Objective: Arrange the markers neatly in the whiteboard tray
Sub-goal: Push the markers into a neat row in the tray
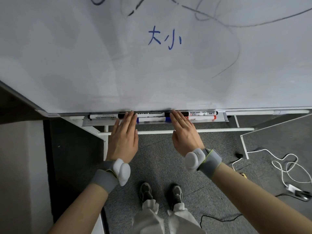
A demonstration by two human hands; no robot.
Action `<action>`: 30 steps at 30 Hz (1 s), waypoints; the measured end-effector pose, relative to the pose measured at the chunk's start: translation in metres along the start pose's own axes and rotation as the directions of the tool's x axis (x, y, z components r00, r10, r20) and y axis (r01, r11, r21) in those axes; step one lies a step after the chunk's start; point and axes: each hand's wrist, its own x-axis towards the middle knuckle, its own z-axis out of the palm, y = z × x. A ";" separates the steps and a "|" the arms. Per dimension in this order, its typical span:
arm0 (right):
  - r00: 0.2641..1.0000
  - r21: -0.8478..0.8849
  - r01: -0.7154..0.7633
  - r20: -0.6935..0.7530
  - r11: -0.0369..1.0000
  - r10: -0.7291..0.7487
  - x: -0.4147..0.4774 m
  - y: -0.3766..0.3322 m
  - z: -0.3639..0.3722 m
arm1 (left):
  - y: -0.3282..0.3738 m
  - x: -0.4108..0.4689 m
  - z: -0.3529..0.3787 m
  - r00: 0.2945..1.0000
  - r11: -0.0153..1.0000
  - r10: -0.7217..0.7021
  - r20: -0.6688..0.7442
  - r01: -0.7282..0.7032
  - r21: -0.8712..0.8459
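Note:
The whiteboard tray (94,122) runs under the board's lower edge and holds several markers lying lengthwise. A black-capped marker (103,115) lies at the back left, another black one (150,113) in the back middle, and a third (200,113) at the back right. In front lie a blue-capped marker (152,119) and a red-capped marker (201,117). My left hand (124,137) rests flat, fingers together, fingertips on the markers left of centre. My right hand (184,132) lies flat too, its fingertips on the markers right of centre. Neither hand grips anything.
The whiteboard (152,73) carries blue characters and grey scribbles. A white stand bar (219,130) runs below the tray. On the grey carpet to the right lie a white cable (285,164) and a power adapter (293,189). A dark panel (74,157) stands at left.

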 end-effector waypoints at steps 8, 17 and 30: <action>0.998 0.015 0.054 0.026 0.998 -0.055 0.012 -0.029 0.014 | -0.017 -0.005 -0.006 1.000 1.000 -0.019 0.020 0.019 -0.014; 0.996 0.011 0.086 0.019 0.996 -0.086 0.016 -0.048 0.021 | -0.029 -0.014 -0.008 0.999 0.999 -0.024 0.026 0.025 -0.037; 0.996 0.043 0.084 -0.025 0.996 -0.083 0.024 -0.042 -0.003 | -0.018 0.015 -0.028 0.998 0.998 0.021 -0.057 -0.025 -0.064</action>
